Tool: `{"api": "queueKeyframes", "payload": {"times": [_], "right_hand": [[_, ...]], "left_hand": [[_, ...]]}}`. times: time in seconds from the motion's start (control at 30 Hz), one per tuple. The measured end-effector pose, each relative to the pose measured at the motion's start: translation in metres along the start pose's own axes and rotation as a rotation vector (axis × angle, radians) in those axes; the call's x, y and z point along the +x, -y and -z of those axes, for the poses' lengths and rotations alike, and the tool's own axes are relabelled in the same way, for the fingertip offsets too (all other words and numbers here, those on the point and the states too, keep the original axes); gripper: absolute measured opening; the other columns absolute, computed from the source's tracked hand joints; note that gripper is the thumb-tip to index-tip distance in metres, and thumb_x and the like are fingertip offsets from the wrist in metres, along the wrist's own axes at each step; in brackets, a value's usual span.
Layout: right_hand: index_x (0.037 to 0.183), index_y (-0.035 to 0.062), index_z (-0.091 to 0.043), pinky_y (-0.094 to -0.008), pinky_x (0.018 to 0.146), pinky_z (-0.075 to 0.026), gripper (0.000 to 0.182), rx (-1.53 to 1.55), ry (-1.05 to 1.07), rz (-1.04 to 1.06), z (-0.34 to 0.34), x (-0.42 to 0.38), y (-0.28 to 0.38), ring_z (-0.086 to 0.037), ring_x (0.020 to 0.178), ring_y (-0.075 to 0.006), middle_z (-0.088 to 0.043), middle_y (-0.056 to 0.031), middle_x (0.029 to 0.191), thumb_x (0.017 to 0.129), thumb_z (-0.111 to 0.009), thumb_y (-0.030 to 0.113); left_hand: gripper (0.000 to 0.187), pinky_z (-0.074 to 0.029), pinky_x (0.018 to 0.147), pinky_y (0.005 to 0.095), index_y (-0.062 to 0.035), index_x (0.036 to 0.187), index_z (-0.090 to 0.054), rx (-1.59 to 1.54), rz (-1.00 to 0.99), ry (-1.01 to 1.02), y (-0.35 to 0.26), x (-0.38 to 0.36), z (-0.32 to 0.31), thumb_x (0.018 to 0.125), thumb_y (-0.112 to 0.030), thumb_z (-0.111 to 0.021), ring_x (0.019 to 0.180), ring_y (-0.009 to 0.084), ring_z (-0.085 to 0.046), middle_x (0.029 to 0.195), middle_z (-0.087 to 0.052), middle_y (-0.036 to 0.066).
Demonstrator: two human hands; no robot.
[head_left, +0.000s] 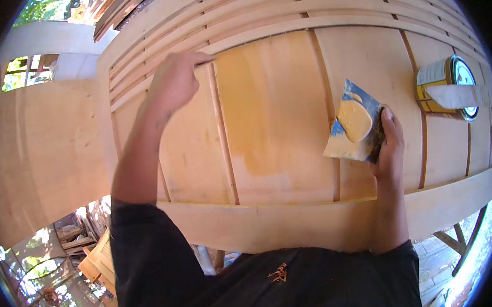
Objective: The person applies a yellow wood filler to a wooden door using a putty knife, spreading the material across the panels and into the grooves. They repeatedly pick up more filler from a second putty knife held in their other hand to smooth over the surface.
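Observation:
My left hand [177,82] is closed on a thin, dark-edged flat blade seen nearly edge-on, at the upper edge of a wooden panel [283,123]. Its fingers hide most of that blade. A yellowish smear of filler [254,97] covers the panel to the right of this hand. In my right hand [391,144] is a blue flat plate [366,98], held by its right side above the panel. A thick mound of pale yellow filler [355,120] sits on the plate, and more is spread along its lower edge.
A yellow-labelled can [433,88] stands on the panelled piece at the right, with a whitish flat strip [456,96] across its top. Slats [260,18] with gaps run along the far side. Another wooden panel [43,149] is at the left.

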State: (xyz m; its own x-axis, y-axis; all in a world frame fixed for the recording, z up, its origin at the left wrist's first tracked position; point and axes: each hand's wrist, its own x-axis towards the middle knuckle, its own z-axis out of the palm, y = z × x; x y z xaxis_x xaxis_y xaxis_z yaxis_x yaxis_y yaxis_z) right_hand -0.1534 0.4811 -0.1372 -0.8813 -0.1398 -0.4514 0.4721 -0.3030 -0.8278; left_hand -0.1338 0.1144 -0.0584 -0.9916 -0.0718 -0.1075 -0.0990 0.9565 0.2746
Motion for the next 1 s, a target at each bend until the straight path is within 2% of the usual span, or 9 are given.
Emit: {"api": "queueKeyframes", "payload": {"times": [0.13, 0.23, 0.37, 0.53, 0.57, 0.6, 0.77, 0.9, 1.0], "right_hand": [[0.110, 0.0007, -0.052, -0.0297, 0.085, -0.047, 0.033, 0.038, 0.049, -0.017, 0.001, 0.001, 0.004, -0.058, 0.093, -0.0151, -0.059, -0.0072, 0.101, 0.097, -0.043, 0.030], [0.111, 0.0002, -0.051, -0.0294, 0.086, -0.046, 0.034, 0.036, 0.044, -0.028, 0.001, 0.000, 0.003, -0.058, 0.095, -0.0150, -0.059, -0.0074, 0.102, 0.096, -0.043, 0.030], [0.111, 0.0002, -0.052, -0.0294, 0.085, -0.046, 0.036, 0.007, 0.095, -0.009, 0.006, 0.003, -0.001, -0.057, 0.095, -0.0147, -0.059, -0.0075, 0.102, 0.096, -0.042, 0.031], [0.109, 0.0008, -0.053, -0.0296, 0.084, -0.046, 0.035, 0.019, 0.126, -0.014, -0.001, -0.004, 0.003, -0.057, 0.093, -0.0146, -0.059, -0.0069, 0.100, 0.096, -0.043, 0.031], [0.109, 0.0009, -0.053, -0.0296, 0.084, -0.046, 0.034, 0.043, 0.161, -0.025, 0.001, -0.002, 0.002, -0.058, 0.093, -0.0146, -0.059, -0.0068, 0.100, 0.096, -0.043, 0.031], [0.109, 0.0009, -0.053, -0.0297, 0.084, -0.046, 0.034, 0.066, 0.197, -0.038, 0.003, -0.003, -0.001, -0.058, 0.092, -0.0146, -0.059, -0.0068, 0.100, 0.096, -0.044, 0.031], [0.109, 0.0002, -0.053, -0.0297, 0.085, -0.046, 0.035, 0.094, 0.221, -0.062, -0.001, -0.010, -0.005, -0.058, 0.092, -0.0143, -0.059, -0.0070, 0.100, 0.096, -0.045, 0.031], [0.110, -0.0005, -0.053, -0.0294, 0.085, -0.046, 0.034, 0.051, 0.164, -0.054, -0.004, -0.014, -0.003, -0.058, 0.093, -0.0140, -0.059, -0.0073, 0.100, 0.096, -0.044, 0.030], [0.112, -0.0010, -0.052, -0.0291, 0.085, -0.047, 0.034, 0.060, 0.173, -0.038, 0.005, -0.004, -0.009, -0.058, 0.094, -0.0140, -0.059, -0.0077, 0.102, 0.096, -0.044, 0.028]], "left_hand": [[0.045, -0.048, 0.071, 0.0369, -0.0061, 0.102, -0.068, -0.081, -0.020, 0.139, 0.018, 0.046, -0.008, 0.068, 0.013, -0.046, 0.082, 0.0321, -0.063, 0.091, -0.067, 0.018], [0.042, -0.048, 0.070, 0.0350, -0.0057, 0.100, -0.068, -0.143, 0.043, 0.217, 0.014, 0.061, -0.009, 0.068, 0.013, -0.048, 0.079, 0.0308, -0.063, 0.089, -0.067, 0.018], [0.040, -0.048, 0.071, 0.0359, -0.0052, 0.098, -0.069, -0.086, -0.044, 0.267, 0.028, 0.068, -0.013, 0.068, 0.011, -0.050, 0.081, 0.0313, -0.063, 0.088, -0.066, 0.017], [0.039, -0.049, 0.076, 0.0368, -0.0065, 0.096, -0.070, -0.053, -0.133, 0.264, 0.004, 0.003, -0.017, 0.066, 0.010, -0.051, 0.085, 0.0325, -0.062, 0.089, -0.066, 0.017], [0.043, -0.049, 0.078, 0.0357, -0.0043, 0.097, -0.069, -0.050, -0.126, 0.264, -0.005, -0.018, -0.022, 0.064, 0.013, -0.047, 0.086, 0.0337, -0.062, 0.089, -0.066, 0.018], [0.047, -0.049, 0.080, 0.0346, -0.0020, 0.097, -0.068, -0.048, -0.117, 0.264, -0.015, -0.042, -0.027, 0.062, 0.016, -0.042, 0.087, 0.0348, -0.063, 0.089, -0.066, 0.019], [0.044, -0.048, 0.081, 0.0392, -0.0040, 0.098, -0.067, -0.073, 0.001, 0.345, -0.073, -0.144, -0.039, 0.063, 0.012, -0.046, 0.089, 0.0350, -0.061, 0.094, -0.064, 0.019], [0.048, -0.047, 0.084, 0.0389, -0.0036, 0.103, -0.066, -0.149, 0.067, 0.506, -0.086, -0.166, -0.029, 0.064, 0.014, -0.044, 0.094, 0.0348, -0.060, 0.100, -0.063, 0.019], [0.052, -0.046, 0.088, 0.0377, -0.0023, 0.106, -0.064, -0.130, -0.036, 0.208, -0.070, -0.121, -0.015, 0.064, 0.016, -0.041, 0.097, 0.0351, -0.060, 0.103, -0.063, 0.020]]}}
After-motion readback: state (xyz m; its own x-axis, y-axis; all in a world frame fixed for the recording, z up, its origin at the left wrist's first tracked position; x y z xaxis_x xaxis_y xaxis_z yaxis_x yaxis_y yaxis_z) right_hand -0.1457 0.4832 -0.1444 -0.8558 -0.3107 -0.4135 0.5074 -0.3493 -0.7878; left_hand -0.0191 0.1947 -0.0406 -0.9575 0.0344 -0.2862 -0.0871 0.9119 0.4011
